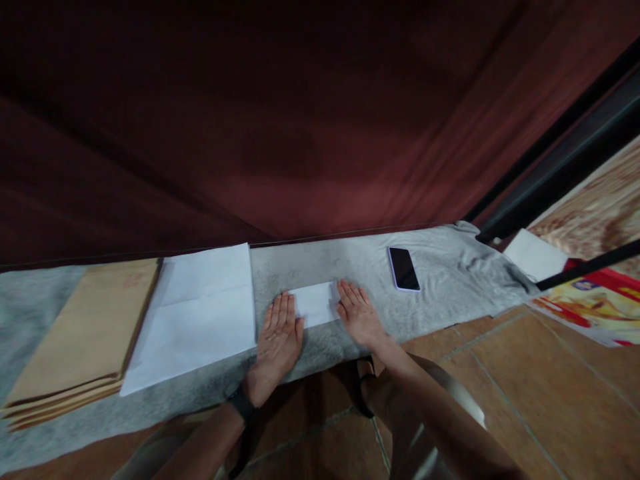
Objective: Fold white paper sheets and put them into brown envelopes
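Head view: we note the left hand (281,333) and right hand (359,313) laid flat, grip released, fingers extended, at opposite ends of a small white paper (315,305). We locate it on grey cloth (325,259), between larger white paper (200,313) and phone (404,269).

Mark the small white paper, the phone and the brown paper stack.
Small white paper (315,305): head view, exposed middle.
Phone (404,269): head view, dark screen.
Brown paper stack (90,327): head view, top face.

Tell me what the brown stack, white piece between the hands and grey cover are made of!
Brown stack: matte, probably kraft paper, given its color and layered edges. White piece: likely smooth paper, thin and straight-edged. Grey cover: seemingly soft, plush fabric, since it wrinkles.
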The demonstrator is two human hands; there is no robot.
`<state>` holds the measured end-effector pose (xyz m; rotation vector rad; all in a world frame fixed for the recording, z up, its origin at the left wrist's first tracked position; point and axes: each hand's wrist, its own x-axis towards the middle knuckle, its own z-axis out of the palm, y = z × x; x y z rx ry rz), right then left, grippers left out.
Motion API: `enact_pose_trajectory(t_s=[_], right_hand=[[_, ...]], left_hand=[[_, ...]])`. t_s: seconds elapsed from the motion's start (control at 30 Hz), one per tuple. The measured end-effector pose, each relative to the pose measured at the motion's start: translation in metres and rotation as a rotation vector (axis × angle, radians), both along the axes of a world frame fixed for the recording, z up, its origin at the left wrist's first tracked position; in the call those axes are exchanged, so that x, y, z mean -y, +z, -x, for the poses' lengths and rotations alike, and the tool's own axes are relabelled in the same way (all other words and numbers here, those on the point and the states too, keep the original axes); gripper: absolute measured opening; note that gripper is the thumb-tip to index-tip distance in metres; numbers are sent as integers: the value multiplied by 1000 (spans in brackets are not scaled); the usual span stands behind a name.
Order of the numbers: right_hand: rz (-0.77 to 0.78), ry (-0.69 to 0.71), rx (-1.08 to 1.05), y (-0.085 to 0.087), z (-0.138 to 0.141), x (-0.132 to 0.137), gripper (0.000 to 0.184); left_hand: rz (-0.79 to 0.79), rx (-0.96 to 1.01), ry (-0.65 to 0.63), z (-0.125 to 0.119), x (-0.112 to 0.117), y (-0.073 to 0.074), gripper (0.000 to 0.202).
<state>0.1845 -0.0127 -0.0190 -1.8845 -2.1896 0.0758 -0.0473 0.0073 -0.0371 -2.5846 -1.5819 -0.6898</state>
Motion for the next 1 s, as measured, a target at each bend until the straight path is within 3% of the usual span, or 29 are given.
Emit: enact_pose_trajectory(t_s=[0.17, 0.23, 0.47, 0.63, 0.7, 0.9, 1.0], right_hand=[[-72, 242, -52, 0, 24, 3, 54], [-74, 274, -53, -3, 30, 6, 52], [-23, 204, -36, -3, 19, 6, 51], [-28, 78, -118, 15, 20, 3, 44], [-40, 136, -220, 24, 33, 7, 40], [-4, 590, -500, 42, 87, 32, 32], [21, 567, -555, 42, 100, 35, 29]], left_hand=[[-24, -44, -140, -16, 10, 7, 64], [-7, -63, -167, -21, 15, 5, 63], [7, -114, -162, -16, 15, 1, 62], [23, -161, -135, -17, 17, 8, 61], [38, -174, -143, -19, 18, 8, 61], [-16, -97, -103, -21, 13, -19, 64], [-70, -68, -83, -22, 11, -32, 69]])
